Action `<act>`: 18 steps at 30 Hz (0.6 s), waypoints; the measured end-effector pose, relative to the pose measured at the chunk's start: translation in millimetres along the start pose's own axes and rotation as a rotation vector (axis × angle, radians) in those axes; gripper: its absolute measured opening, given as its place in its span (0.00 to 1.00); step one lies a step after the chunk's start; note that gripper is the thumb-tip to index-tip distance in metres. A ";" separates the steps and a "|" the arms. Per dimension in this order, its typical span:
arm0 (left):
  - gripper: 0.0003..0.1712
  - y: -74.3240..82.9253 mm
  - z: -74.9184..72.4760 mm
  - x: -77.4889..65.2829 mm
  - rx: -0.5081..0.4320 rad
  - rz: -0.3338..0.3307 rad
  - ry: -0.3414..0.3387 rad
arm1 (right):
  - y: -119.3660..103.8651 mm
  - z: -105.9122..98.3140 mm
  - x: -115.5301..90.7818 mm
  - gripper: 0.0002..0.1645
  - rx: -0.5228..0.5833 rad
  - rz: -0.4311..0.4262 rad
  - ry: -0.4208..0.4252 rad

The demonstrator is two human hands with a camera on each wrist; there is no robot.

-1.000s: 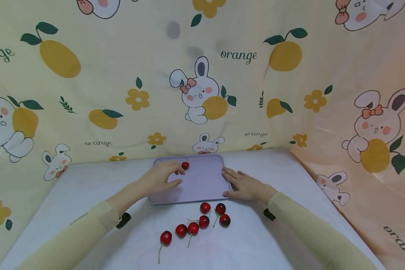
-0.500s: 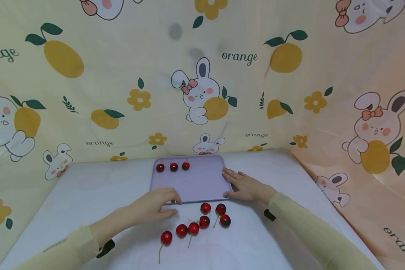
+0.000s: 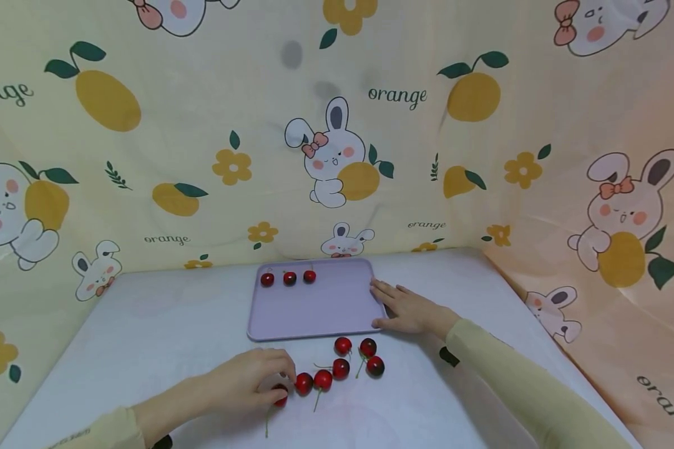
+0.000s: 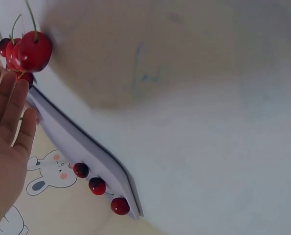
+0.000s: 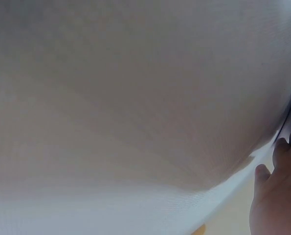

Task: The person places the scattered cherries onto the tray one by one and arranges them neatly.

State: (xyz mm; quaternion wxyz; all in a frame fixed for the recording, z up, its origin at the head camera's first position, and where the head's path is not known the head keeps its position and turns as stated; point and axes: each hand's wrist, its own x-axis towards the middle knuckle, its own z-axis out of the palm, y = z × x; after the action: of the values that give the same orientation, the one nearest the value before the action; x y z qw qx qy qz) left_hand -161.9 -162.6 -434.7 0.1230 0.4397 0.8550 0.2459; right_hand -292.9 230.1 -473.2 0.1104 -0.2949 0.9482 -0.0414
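Note:
My left hand reaches to the leftmost cherry in front of the tray. Its thumb overlaps that cherry in the head view, and its bent fingers lie just beyond. In the left wrist view the fingers look extended beside the nearest red cherry, whose stem points up. Several more cherries lie loosely to the right. My right hand rests flat with its fingers on the right rim of the lilac tray. Three cherries sit in a row at the tray's back left.
A white-covered table lies under everything. Behind and to the right hangs a yellow cloth printed with rabbits and oranges. The tray stands near the table's back edge, close to the cloth.
My left hand has drawn back from the tray toward me and down to the leftmost cherry, uncovering the row of three. The right hand stays at the tray's rim.

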 end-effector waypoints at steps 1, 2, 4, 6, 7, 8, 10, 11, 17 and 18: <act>0.10 0.0 0.8 -0.3 -0.004 -0.012 -0.011 | 0.2 -0.1 -0.3 0.58 0.000 -0.002 0.001; 0.10 0.1 1.4 -0.6 -0.006 -0.022 -0.022 | 0.4 -0.4 -0.7 0.58 0.006 -0.004 0.002; 0.10 -0.2 2.7 -0.9 -0.001 -0.033 -0.035 | 0.4 -1.0 -1.2 0.57 0.015 -0.007 0.002; 0.10 -0.2 3.4 -1.4 0.009 -0.032 -0.039 | 0.5 -1.4 -1.1 0.57 0.021 -0.008 0.001; 0.10 -0.2 3.8 -1.6 0.012 -0.027 -0.038 | 0.6 -1.6 -1.1 0.57 0.020 -0.006 -0.002; 0.10 -0.2 4.1 -1.7 0.017 -0.020 -0.036 | 0.7 -1.6 -0.9 0.57 0.020 -0.004 -0.005; 0.10 -0.4 4.4 -2.3 0.030 -0.008 -0.033 | 1.1 -1.4 -0.6 0.57 0.020 -0.005 -0.004; 0.10 -0.5 4.7 -2.7 0.035 -0.006 -0.034 | 1.3 -1.2 -0.5 0.57 0.019 -0.004 -0.004; 0.10 -2.1 6.7 -5.4 0.058 -0.002 -0.039 | 1.4 -0.8 -0.2 0.57 0.009 -0.001 0.005; 0.10 -2.1 6.9 -5.6 0.054 -0.006 -0.043 | 1.3 -0.9 -0.4 0.57 0.012 -0.003 0.009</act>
State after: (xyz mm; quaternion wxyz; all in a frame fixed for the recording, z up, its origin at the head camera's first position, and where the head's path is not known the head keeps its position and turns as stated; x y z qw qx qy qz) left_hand -157.1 -166.0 -441.6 0.1300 0.4452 0.8600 0.2128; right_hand -293.5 231.5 -472.4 0.1078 -0.2957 0.9480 -0.0485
